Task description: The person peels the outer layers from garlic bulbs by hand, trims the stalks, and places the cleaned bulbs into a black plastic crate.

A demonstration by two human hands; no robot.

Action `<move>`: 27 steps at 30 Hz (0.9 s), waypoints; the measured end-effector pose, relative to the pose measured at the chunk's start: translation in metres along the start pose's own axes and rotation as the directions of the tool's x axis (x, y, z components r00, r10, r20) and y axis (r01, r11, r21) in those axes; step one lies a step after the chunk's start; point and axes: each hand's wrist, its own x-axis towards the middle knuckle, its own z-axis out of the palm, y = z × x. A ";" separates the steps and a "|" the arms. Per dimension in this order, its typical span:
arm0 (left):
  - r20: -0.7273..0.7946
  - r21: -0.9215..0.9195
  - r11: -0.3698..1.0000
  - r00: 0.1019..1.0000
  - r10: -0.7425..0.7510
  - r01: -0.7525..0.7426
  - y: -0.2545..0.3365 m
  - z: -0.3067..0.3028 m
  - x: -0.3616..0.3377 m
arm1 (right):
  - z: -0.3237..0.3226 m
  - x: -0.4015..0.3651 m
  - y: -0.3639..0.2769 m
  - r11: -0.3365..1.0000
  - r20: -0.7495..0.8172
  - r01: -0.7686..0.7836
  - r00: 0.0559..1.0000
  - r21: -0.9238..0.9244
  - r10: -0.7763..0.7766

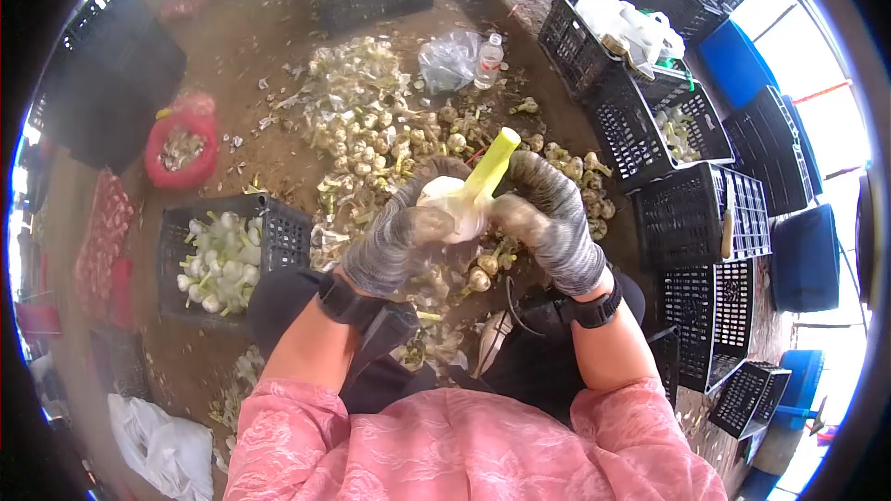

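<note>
Between my two gloved hands is a white garlic bulb (466, 206) with a thick yellow-green stem pointing up and to the right. My left hand (401, 223) wears a grey knit glove, its fingers closed on the bulb's left side. From the right, my right hand (548, 221), gloved the same way, has its fingers curled against the bulb. Beneath and beyond the hands spreads a pile of unpeeled garlic bulbs (367, 144) with loose skins. To my left stands a black crate of cleaned white garlic (223, 260).
A plastic bottle (489, 60) and a clear bag (449, 61) lie past the pile. Black crates (682, 213) line the right side. At the left are a red mesh sack (183, 144) and a stack of dark crates (111, 74). A white sack (162, 445) lies at lower left.
</note>
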 end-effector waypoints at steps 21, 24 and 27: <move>0.058 0.163 0.987 0.998 -0.024 0.015 0.015 0.002 0.009 | -0.014 0.002 -0.001 0.960 0.071 -0.154 0.988 0.236 0.141; -0.082 0.221 0.966 0.984 0.159 -0.138 0.015 0.022 0.003 | -0.005 0.002 0.004 0.995 -0.046 0.102 0.994 0.015 -0.101; -0.176 0.340 0.924 0.953 0.246 -0.175 0.013 0.019 0.008 | 0.002 0.001 0.004 0.866 -0.028 0.296 0.942 -0.402 -0.335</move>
